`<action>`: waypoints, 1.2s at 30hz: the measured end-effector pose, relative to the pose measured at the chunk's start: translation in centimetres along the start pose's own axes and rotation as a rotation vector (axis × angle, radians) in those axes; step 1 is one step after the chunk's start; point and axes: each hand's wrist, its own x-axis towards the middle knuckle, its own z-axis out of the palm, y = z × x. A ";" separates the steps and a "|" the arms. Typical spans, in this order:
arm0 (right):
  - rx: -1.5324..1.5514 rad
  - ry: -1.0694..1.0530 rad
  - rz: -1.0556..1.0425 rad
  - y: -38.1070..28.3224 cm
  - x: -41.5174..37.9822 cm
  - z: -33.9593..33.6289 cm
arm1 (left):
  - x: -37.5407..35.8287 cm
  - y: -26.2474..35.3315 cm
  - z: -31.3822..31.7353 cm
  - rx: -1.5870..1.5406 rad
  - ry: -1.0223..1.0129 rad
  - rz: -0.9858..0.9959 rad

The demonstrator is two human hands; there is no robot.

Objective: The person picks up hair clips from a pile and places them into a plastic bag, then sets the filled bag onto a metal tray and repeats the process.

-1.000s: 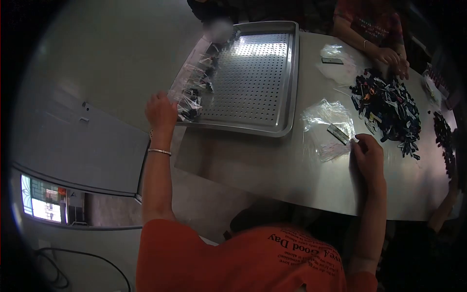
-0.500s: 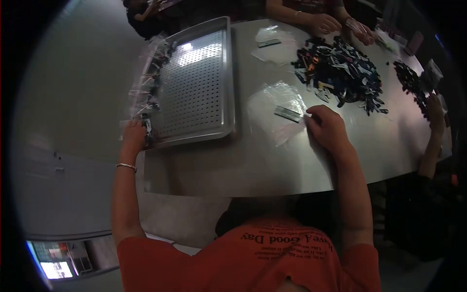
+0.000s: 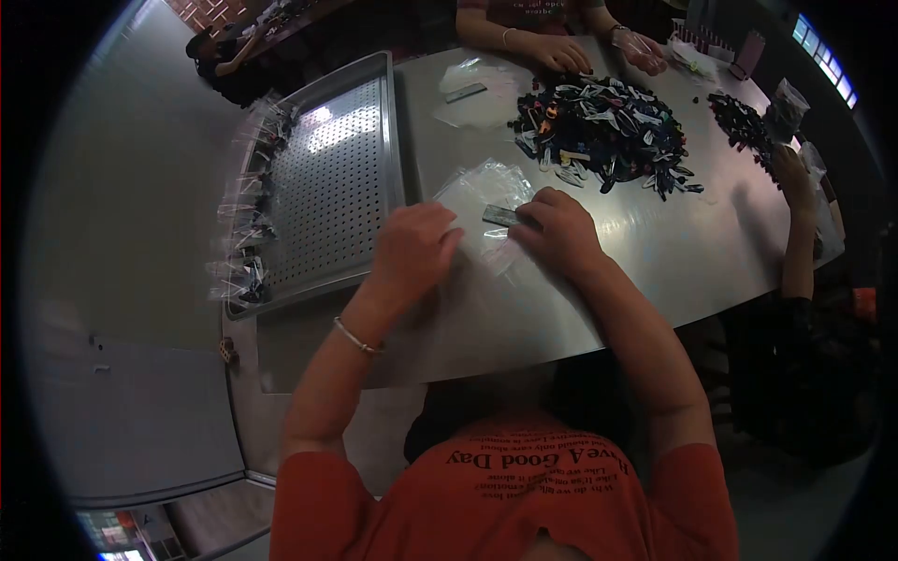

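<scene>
My left hand (image 3: 412, 248) is over the left edge of a stack of clear plastic bags (image 3: 477, 192), its thumb and fingers apart with nothing visible between them. At the stack's right side is my right hand (image 3: 564, 234), its fingers bent and close together beside the end of a flat dark metal bar (image 3: 499, 216). Whatever lies between those fingertips is hidden. The bar rests on top of the bags. Beyond my right hand spreads a heap of small dark, white and coloured hair clips (image 3: 608, 131).
A perforated metal tray (image 3: 394, 140) stands at left, with filled clear bags (image 3: 245, 210) along its far-left rim. Across the table are a co-worker's hands (image 3: 552, 51) and another bag stack (image 3: 472, 107). A second co-worker's hand (image 3: 793, 178) is beside small dark pieces (image 3: 744, 126) at right.
My left hand has left the bag at the tray's lower-left rim and come right to the bag stack. My right hand has shifted inward, over the bar's right end. The view has turned slightly.
</scene>
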 end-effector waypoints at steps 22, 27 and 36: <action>0.065 0.184 0.091 0.4 0.1 -0.7 | 2.4 -0.5 3.7 -0.303 0.307 -0.364; 0.418 0.177 0.284 0.4 0.5 -0.9 | 3.8 1.4 5.9 -0.399 0.292 -0.315; 1.060 0.183 0.638 0.9 0.6 -2.3 | 5.2 4.4 6.7 -0.143 0.388 -0.098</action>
